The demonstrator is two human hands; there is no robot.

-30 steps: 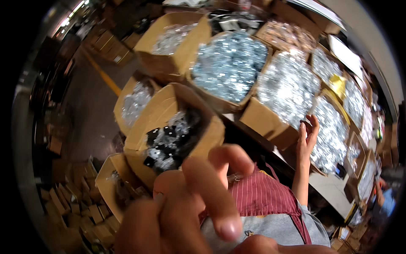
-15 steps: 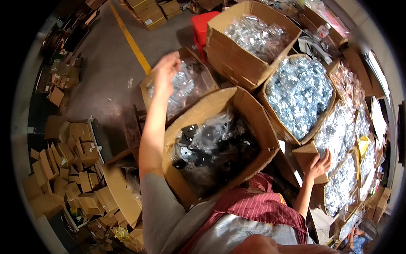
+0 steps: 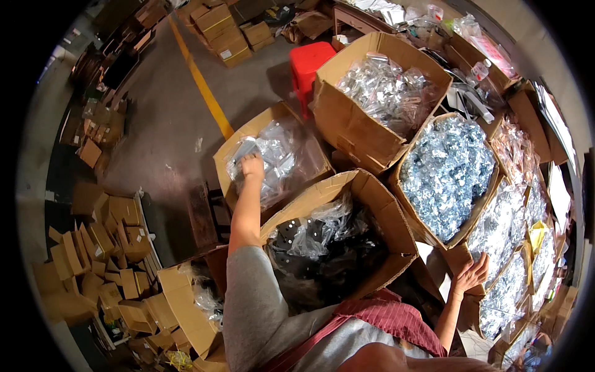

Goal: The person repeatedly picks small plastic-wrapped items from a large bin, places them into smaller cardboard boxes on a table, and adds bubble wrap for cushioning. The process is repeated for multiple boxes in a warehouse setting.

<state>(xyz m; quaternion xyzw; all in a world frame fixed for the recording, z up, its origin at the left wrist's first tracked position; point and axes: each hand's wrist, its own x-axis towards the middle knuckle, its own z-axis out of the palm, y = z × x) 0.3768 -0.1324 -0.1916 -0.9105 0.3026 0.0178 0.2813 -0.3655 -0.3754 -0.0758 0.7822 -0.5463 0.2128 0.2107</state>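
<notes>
My left hand (image 3: 251,166) reaches down into a cardboard box (image 3: 224,162) of clear plastic bags with grey parts. Its fingers are curled on a clear plastic bag (image 3: 250,149), partly hidden by the hand itself. Over on the right, my right hand (image 3: 471,274) holds nothing. Its fingers are stretched and a little apart, beside a cardboard flap (image 3: 458,258) and the silvery bagged parts (image 3: 503,291). Between my arms stands a large open box (image 3: 396,229) with black perforated plates (image 3: 290,233) and crumpled clear bags.
Farther off, one box (image 3: 347,124) holds bagged metal parts; another (image 3: 396,180) brims with small bluish-silver pieces. A red stool (image 3: 310,62) stands behind them. Flattened and open cartons (image 3: 118,242) are heaped at left. A yellow line (image 3: 198,77) crosses the floor.
My left hand has come down from above the far box into its bags, and its fingers have closed on one. My right hand stays near the flap. The whole view has shifted.
</notes>
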